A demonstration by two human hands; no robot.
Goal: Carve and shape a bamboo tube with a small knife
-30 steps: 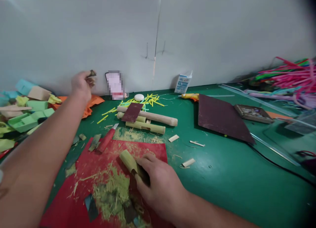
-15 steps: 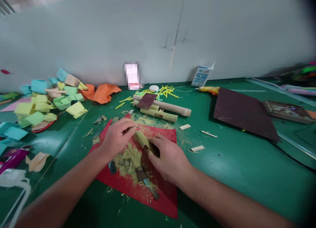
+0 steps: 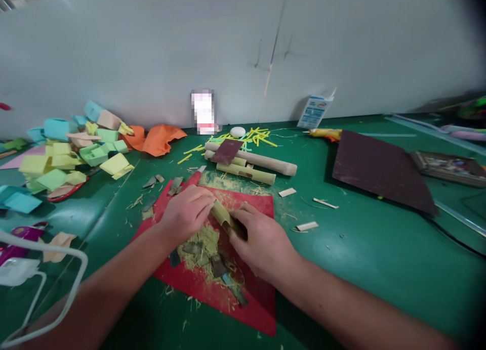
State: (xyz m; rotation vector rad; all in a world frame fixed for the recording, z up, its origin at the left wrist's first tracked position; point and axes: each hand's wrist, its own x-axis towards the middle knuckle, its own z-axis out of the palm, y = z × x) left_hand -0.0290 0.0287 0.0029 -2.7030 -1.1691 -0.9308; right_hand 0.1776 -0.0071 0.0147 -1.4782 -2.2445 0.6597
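Observation:
A short piece of green bamboo [image 3: 222, 216] lies tilted over a red sheet [image 3: 250, 299] on the green table. My right hand [image 3: 258, 241] is closed round its near, dark end. My left hand [image 3: 186, 213] is curled against its far end from the left, fingers touching it. Under both hands sits a heap of yellow-green shavings [image 3: 201, 241] with dark bark scraps. A red-handled knife [image 3: 192, 179] lies at the sheet's far corner, just beyond my left hand.
Longer bamboo sticks [image 3: 254, 168] with a small sandpaper piece [image 3: 227, 151] lie behind the sheet. A big dark sandpaper sheet [image 3: 379, 170] is at the right. Folded coloured paper [image 3: 72, 158] is piled at the left, orange paper [image 3: 157, 140] by the wall. A white cable [image 3: 49, 289] crosses the near left.
A second ago my left hand was raised far left holding a small dark scrap; it has come down onto the bamboo piece. The view swung left. My right hand kept its grip.

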